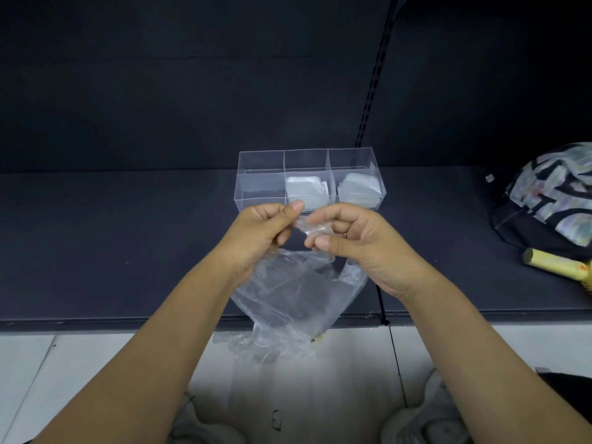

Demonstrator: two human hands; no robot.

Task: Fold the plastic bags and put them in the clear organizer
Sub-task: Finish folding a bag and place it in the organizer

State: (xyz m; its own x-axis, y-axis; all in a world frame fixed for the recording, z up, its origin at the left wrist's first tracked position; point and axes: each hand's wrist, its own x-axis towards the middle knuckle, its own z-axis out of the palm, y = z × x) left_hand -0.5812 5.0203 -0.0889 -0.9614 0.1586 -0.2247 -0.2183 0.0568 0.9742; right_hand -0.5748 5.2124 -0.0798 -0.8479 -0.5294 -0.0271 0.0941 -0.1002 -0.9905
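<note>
A dark shelf (112, 235) runs across the whole width, and behind it stands a dark back panel (192, 75). A slotted upright (373, 75) goes up this panel, a little right of the middle. At the far right of the shelf lies a cap (551, 200); its crown has a pale green and black pattern and its lower part is dark. Just in front of the cap lies a yellow stick (554, 265), partly cut off by the picture edge. A small clear object (489, 178), too small to identify, sits left of the cap. Below the shelf edge is a floor (96, 363) of pale tiles with a small brown stain (315, 340). Two pale shoes (429, 418) show at the bottom.
</note>
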